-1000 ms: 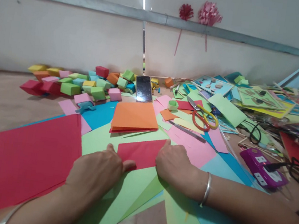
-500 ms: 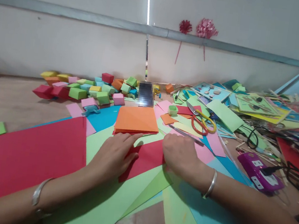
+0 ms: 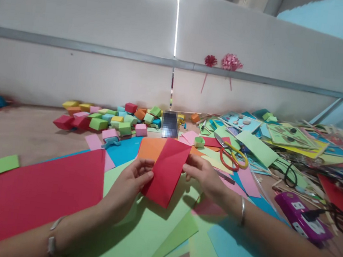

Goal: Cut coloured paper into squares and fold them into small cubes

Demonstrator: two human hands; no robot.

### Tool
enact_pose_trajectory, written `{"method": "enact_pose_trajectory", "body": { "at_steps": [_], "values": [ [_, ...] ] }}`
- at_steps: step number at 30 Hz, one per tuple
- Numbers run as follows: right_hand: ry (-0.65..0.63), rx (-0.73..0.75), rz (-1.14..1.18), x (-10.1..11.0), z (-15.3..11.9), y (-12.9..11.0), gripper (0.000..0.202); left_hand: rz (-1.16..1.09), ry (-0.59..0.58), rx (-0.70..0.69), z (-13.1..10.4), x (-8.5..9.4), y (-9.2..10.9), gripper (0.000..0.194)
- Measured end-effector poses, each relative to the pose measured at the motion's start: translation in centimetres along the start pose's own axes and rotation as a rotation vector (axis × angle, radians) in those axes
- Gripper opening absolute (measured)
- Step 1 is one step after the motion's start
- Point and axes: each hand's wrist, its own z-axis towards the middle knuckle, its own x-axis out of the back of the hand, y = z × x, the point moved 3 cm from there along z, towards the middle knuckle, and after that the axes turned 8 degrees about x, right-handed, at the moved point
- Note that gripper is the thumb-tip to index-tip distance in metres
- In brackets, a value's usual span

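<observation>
While the left hand (image 3: 130,178) pinches the red paper (image 3: 167,172) at its left edge, the half-curled right hand (image 3: 206,177) meets its right edge; whether it grips, I cannot tell. The paper tilts above a light green sheet (image 3: 133,224), well short of the brown surface's (image 3: 31,135) far edge.

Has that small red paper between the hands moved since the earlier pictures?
Yes, upward. Earlier the small red paper lay flat, nearer than the orange stack; now it is lifted, its far end hiding part of that stack.
</observation>
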Motion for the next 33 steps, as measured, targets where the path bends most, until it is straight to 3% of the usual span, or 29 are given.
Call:
{"method": "enact_pose_trajectory", "body": {
  "at_steps": [6, 12, 15, 17, 20, 22, 24, 27, 33],
  "values": [
    [-0.111, 0.026, 0.002, -1.3, -0.7, 0.3, 0.048, 0.077, -0.090, -0.034, -0.5, -0.4, 0.0, 0.042],
    [-0.130, 0.045, 0.095, -2.2, -1.8, 0.4, 0.053, 0.252, -0.441, -0.130, -2.2, -1.2, 0.2, 0.054],
    [-0.119, 0.057, -0.021, -2.6, -2.3, 0.0, 0.044, 0.385, -0.549, -0.145, -3.0, -1.3, -0.2, 0.049],
    [-0.076, 0.078, -0.171, -2.5, -2.5, -0.4, 0.029, 0.330, -0.490, -0.044, -3.1, -1.2, -0.4, 0.041],
    [0.044, 0.068, -0.312, -1.8, -2.1, -0.9, 0.015, 0.069, -0.236, 0.200, -2.6, -0.8, -0.4, 0.022],
    [0.109, 0.029, -0.281, -1.0, -1.5, -0.7, 0.025, -0.059, -0.072, 0.324, -2.1, -0.8, -0.2, 0.014],
    [0.117, -0.016, -0.196, 0.0, -0.9, -0.3, 0.049, -0.141, -0.017, 0.403, -1.7, -1.1, 0.1, 0.017],
    [0.065, 0.065, -0.215, 1.6, 0.0, 0.1, 0.071, -0.265, -0.035, 0.482, -1.3, -1.5, 0.4, 0.020],
    [-0.315, 0.587, -0.607, 2.6, 0.4, -0.8, 0.048, -0.357, -0.049, 0.499, -1.0, -1.4, 0.2, 0.024]
  ]
}}
